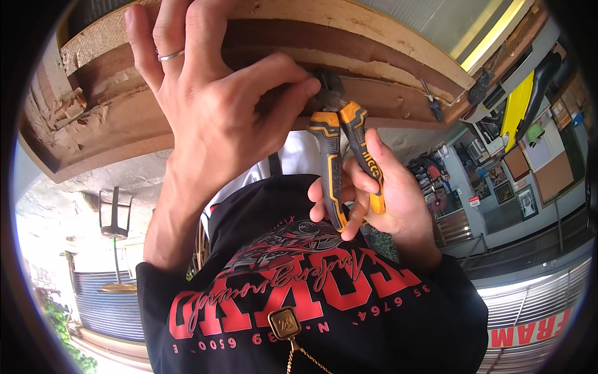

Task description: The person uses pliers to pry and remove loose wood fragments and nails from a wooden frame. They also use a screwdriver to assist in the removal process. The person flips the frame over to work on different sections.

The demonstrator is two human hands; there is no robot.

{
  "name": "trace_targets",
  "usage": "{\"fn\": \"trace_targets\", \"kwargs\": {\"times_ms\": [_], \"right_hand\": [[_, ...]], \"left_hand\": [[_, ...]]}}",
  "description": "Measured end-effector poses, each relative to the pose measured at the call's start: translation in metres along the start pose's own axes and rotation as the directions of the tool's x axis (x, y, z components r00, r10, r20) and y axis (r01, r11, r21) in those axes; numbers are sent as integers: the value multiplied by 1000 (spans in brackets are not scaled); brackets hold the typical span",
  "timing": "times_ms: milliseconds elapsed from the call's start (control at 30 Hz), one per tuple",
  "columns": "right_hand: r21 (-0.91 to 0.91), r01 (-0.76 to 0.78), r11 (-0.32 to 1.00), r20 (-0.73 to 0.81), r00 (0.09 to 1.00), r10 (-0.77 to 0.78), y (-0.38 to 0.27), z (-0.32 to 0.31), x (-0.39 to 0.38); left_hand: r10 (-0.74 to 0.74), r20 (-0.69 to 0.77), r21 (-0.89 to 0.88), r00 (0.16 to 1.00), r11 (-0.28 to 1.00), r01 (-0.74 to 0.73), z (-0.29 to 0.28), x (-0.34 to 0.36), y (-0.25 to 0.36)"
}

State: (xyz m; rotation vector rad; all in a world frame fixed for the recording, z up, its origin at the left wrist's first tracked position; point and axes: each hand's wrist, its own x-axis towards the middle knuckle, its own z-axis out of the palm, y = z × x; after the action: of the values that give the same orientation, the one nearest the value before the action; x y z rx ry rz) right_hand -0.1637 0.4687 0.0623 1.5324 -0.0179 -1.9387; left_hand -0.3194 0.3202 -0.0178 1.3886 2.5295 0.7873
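My right hand (389, 193) is wrapped round the black and orange handles of a pair of pliers (330, 156), the handles spread a little apart. The dark jaws rest at the inner ledge of a brown wooden frame (109, 146). Right beside the jaws, my left hand (215, 106), with a ring on one finger, pinches thumb and forefinger together. Whatever lies between those fingertips is too small or hidden to make out. The other left fingers stretch out over the frame's raw wood strip, which looks rough and splintered in places.
A small screwdriver (433, 103) lies on the frame to the right, with another dark tool (479, 88) near the corner. Beyond it is a yellow and black tool (523, 106). A greyish pane (430, 28) sits inside the frame. A chair (115, 215) stands at left.
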Motion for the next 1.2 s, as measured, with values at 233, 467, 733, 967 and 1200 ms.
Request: {"fn": "trace_targets", "kwargs": {"times_ms": [233,467,733,967,1200], "right_hand": [[107,-41,993,40,999,37,-3,-8,-8],[-12,-70,997,-31,997,69,-14,-4,-14],[-376,-161,912,-338,941,27,-39,33,-27],[-554,-223,802,-440,896,-55,-52,52,-35],[-518,-317,794,-531,847,-9,-62,76,-36]], "left_hand": [[164,-17,126,986,979,-161,11,-9,-19],[-31,136,71,990,997,22,-2,-5,-8],[11,70,107,998,994,-18,9,-15,-10],[-26,94,120,995,993,14,12,-21,-10],[-356,32,-386,934,857,340,2,-4,12]]}}
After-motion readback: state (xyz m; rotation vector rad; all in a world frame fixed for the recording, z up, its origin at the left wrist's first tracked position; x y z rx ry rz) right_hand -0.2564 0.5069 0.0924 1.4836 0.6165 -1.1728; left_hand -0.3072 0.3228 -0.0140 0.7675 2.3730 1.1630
